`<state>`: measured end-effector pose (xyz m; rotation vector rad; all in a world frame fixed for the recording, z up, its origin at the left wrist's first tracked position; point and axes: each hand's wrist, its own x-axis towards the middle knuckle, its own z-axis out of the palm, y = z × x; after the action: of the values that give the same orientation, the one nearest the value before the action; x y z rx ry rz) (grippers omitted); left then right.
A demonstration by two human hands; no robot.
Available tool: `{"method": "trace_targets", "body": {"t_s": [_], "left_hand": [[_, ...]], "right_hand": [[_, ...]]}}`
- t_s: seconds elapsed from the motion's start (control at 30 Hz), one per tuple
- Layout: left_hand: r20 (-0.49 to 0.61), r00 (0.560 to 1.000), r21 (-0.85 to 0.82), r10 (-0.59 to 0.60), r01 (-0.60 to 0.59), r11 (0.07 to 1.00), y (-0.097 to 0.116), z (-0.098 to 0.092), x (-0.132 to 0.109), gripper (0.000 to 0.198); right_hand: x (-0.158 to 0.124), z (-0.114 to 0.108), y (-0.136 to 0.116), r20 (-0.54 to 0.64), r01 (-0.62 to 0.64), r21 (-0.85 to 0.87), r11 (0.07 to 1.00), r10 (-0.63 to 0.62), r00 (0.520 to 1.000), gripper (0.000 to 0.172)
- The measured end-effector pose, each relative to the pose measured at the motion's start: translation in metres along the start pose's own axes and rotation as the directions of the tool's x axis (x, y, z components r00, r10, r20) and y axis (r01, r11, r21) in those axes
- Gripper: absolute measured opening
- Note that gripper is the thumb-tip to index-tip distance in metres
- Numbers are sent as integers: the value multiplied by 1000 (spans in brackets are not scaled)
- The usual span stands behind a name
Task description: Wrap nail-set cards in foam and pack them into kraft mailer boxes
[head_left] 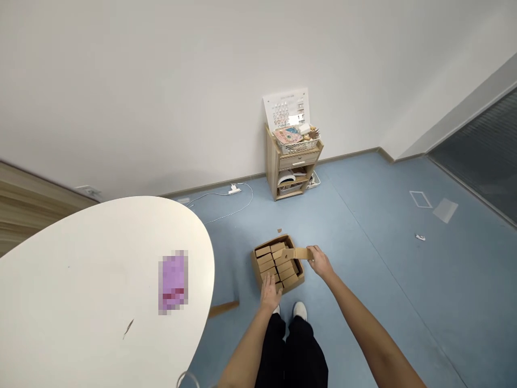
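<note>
A brown cardboard carton sits on the floor just ahead of my feet, packed with rows of small cardboard boxes. My right hand is closed on the end of a narrow cardboard box, held over the carton's right side. The held box's left end looks like a flap with a small hole. At the carton's near left edge, my left hand has its fingers stretched over the packed boxes. It covers some of them.
To my left stands a white round-edged table with a blurred purple packet. A small wooden cabinet stands against the wall. A white cable and a power strip lie on the floor, with a white frame further right.
</note>
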<state>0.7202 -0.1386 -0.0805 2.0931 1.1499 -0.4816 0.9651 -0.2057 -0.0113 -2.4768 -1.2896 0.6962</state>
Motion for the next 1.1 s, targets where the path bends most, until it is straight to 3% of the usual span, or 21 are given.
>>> {"method": "trace_targets", "body": {"t_s": [0.3, 0.53, 0.73, 0.93, 1.1], "left_hand": [[-6, 999, 89, -51, 51, 995, -3, 64, 122, 75], [-105, 995, 119, 0, 13, 993, -15, 105, 207, 79], [-90, 993, 163, -77, 91, 982, -36, 128, 248, 74], [-130, 988, 171, -81, 102, 980, -42, 141, 254, 80], [-75, 994, 188, -81, 94, 978, -41, 136, 259, 81]], "right_hand": [[157, 79, 32, 113, 65, -160, 985, -47, 993, 44], [237, 161, 39, 271, 180, -265, 947, -106, 957, 48], [266, 218, 39, 365, 264, -291, 920, -148, 919, 51], [261, 259, 50, 399, 300, -140, 944, -223, 889, 63], [255, 277, 51, 478, 227, -116, 967, -146, 866, 74]]}}
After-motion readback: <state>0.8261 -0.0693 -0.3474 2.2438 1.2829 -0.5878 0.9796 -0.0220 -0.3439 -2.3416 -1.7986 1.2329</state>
